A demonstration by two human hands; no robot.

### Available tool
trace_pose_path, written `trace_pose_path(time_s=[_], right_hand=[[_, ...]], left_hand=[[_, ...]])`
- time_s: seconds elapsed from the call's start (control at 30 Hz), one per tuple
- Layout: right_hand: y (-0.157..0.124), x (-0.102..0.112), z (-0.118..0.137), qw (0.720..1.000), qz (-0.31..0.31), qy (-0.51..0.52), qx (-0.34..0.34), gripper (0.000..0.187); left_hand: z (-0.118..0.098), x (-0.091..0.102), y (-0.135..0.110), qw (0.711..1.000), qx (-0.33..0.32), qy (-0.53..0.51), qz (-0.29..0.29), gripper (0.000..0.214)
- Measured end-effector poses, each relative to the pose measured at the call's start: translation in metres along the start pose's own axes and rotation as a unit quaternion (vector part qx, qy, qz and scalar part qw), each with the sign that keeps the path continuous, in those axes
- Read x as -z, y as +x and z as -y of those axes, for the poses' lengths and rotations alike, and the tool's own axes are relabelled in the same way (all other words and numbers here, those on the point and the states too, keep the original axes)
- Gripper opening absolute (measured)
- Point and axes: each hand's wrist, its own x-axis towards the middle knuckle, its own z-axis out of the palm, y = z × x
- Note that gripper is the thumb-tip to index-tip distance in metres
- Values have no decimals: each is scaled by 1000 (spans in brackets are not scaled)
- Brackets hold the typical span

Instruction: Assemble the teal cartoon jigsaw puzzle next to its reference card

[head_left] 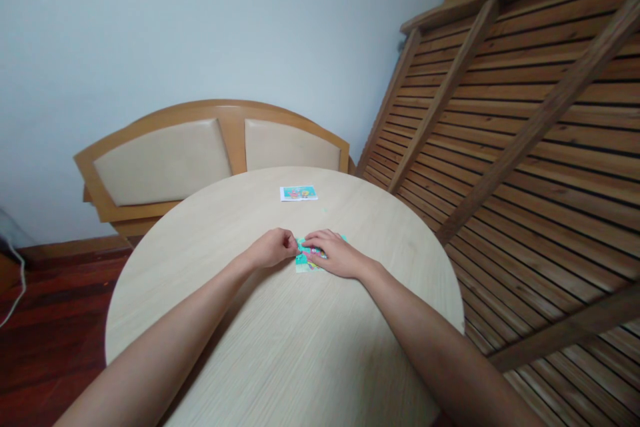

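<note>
A small turquoise jigsaw puzzle (305,263) lies near the middle of the round pale wooden table (280,347). My left hand (273,248) rests at the puzzle's left edge with its fingers curled in a pinch; what they pinch is too small to make out. My right hand (334,252) lies flat over the puzzle with fingers stretched out and pressing down, hiding most of it. Farther back on the table lies a small printed picture card (299,193) in the same turquoise colours.
A wooden bench with two cream padded backs (200,153) stands behind the table against a pale blue wall. A slatted wooden frame (525,147) leans at the right, close to the table's edge. Dark red floor and a white cable (20,280) show at left.
</note>
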Motion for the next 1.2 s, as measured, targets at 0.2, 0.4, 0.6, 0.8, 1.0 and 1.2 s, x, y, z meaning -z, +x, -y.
trace_pose_path(time_s=[0.2,0.4,0.6,0.8,1.0,1.2], right_hand=[[1,2,2,1000,-6,10,27,29],[1,1,2,1000,-5,16,26,29],[0,1,2,1000,-2,14,27,29],[1,3,4,1000,-2,14,24,30],[1,3,3,1000,0,11,29,29],[1,2,1,999,2,1,36,29]], left_hand=[[-7,0,-3,997,7,79,-23,22],[-3,-1,-2,996,11,85,-26,20],[-4,-2,-3,995,16,92,-33,19],[-5,-2,-3,994,21,104,-34,18],[-6,-1,-5,991,32,131,-23,18],[-8,2,-5,990,28,137,-7,20]])
